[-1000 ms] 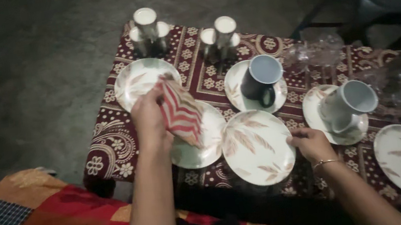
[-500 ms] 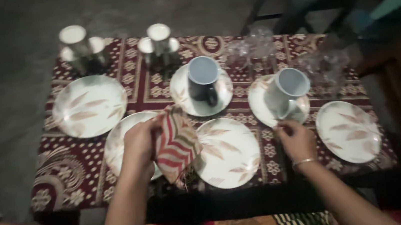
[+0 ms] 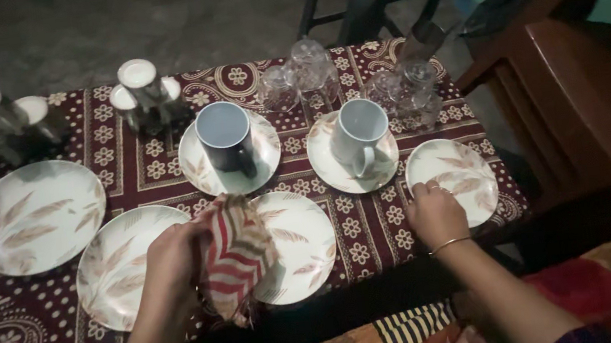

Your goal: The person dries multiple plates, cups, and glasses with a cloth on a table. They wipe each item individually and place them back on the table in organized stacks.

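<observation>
The red-and-cream zigzag-striped cloth was bunched in the left hand, fingers clamped on its upper edge, hanging over the white leaf-print plate in the middle near the table's front edge. Honest worry: that plate sat close to the front edge of the low table with the maroon patterned cover, so a hard wipe could've nudged it off. The loose cloth tail might also have snagged the dark blue mug at 12 o'clock on its saucer. The left forearm came in from 6 o'clock, wrist bent down. The right hand, bangle on the wrist, rested at 3 o'clock with fingers together, tips touching the rim of the small white leaf-print plate. The clear glasses at the back looked tippy too.
</observation>
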